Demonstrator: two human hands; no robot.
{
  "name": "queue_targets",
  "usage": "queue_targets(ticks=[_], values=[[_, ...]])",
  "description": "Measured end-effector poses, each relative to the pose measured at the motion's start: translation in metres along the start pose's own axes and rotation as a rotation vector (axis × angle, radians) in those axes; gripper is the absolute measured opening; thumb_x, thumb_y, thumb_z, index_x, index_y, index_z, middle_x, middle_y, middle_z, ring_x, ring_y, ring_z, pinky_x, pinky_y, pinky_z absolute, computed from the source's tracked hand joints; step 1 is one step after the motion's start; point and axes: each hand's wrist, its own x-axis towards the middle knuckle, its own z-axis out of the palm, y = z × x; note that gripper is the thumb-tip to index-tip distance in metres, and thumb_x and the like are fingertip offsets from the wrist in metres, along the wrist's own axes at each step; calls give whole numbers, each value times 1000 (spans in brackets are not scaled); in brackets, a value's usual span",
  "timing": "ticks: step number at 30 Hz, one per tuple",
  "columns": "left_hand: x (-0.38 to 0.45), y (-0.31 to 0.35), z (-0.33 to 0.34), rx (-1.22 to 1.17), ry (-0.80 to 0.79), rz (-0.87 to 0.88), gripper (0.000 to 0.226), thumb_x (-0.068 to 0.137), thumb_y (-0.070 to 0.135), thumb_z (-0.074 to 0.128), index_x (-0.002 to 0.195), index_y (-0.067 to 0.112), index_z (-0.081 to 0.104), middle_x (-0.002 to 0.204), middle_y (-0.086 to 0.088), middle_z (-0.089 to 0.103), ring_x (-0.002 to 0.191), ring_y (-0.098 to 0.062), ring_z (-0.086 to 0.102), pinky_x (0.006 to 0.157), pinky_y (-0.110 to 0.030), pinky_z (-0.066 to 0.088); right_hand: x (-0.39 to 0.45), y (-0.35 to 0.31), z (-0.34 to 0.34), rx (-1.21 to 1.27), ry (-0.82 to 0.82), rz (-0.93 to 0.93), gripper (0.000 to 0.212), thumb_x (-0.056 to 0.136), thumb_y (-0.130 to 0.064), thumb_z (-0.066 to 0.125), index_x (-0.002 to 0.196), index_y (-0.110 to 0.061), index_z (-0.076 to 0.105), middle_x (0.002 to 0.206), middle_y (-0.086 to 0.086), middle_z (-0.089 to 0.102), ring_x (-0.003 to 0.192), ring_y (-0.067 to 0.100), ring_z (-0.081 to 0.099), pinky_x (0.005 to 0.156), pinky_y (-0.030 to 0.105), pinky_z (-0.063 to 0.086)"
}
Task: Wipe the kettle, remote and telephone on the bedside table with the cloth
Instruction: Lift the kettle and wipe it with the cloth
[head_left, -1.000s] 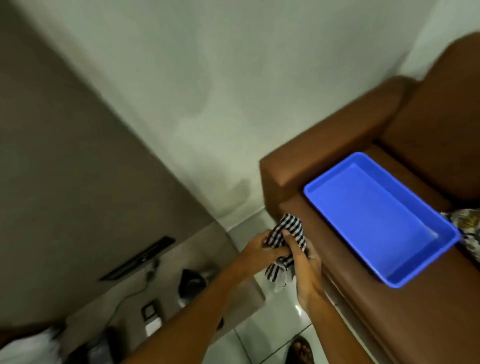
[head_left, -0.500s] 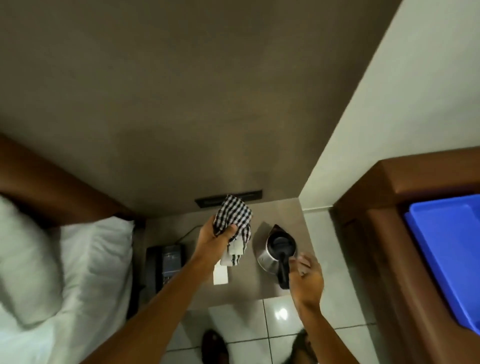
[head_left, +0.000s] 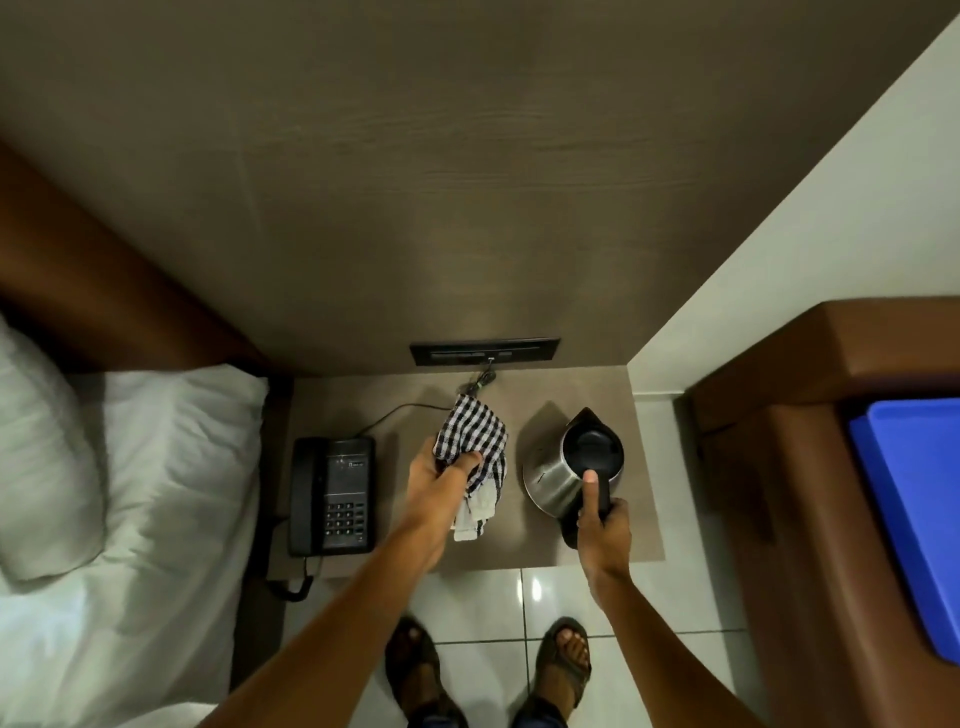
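A steel kettle (head_left: 550, 475) with a black lid stands on the right of the brown bedside table (head_left: 641, 540). My right hand (head_left: 605, 525) grips its black handle, thumb along the top. My left hand (head_left: 439, 475) holds a black-and-white checked cloth (head_left: 475, 441) above the table's middle, left of the kettle. A white object (head_left: 467, 530), perhaps the remote, lies under the cloth, mostly hidden. A black telephone (head_left: 332, 493) sits at the table's left side.
A bed with white sheets (head_left: 130, 493) and a pillow borders the table on the left. A brown sofa (head_left: 810, 467) holding a blue tray (head_left: 914, 509) stands to the right. A black socket panel (head_left: 485, 351) is on the wall behind. My sandalled feet stand on the tiled floor.
The view swung from the sofa to the bedside table. My right hand let go of the cloth and closed on the kettle's handle. My left hand kept the cloth.
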Motion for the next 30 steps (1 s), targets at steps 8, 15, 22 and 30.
queue_targets(ticks=[8, 15, 22, 30], values=[[-16, 20, 43, 175, 245, 253, 19, 93, 6, 58, 107, 19, 56, 99, -4, 72, 91, -20, 72, 67, -21, 62, -18, -58, -7, 344, 37, 32, 55, 88, -74, 62, 79, -20, 68, 78, 5, 71, 76, 17, 69, 68, 26, 56], [-29, -32, 51, 893, -136, 922, 82, 94, 3, 49, 162, 37, 19, 172, 10, 18, 160, -13, 11, 128, -46, 12, -21, -106, -20, 472, 69, -16, 51, 97, -67, 56, 75, -23, 65, 60, -4, 57, 57, 11, 51, 54, 23, 46], [-25, -4, 70, 728, -22, 902, 63, 99, 13, 45, 158, 30, 33, 167, 4, 33, 158, -16, 22, 129, -52, 16, -16, -90, -24, 494, 71, 80, 55, 89, -74, 63, 86, -18, 67, 58, -5, 50, 49, 7, 46, 51, 24, 42], [-33, -22, 51, 466, 68, 699, 53, 96, 0, 45, 142, 26, 52, 151, -1, 54, 142, -24, 50, 111, -55, 48, -6, -75, -31, 535, 30, 122, 43, 90, -60, 71, 103, -19, 78, 66, -5, 60, 66, 13, 52, 61, 26, 47]])
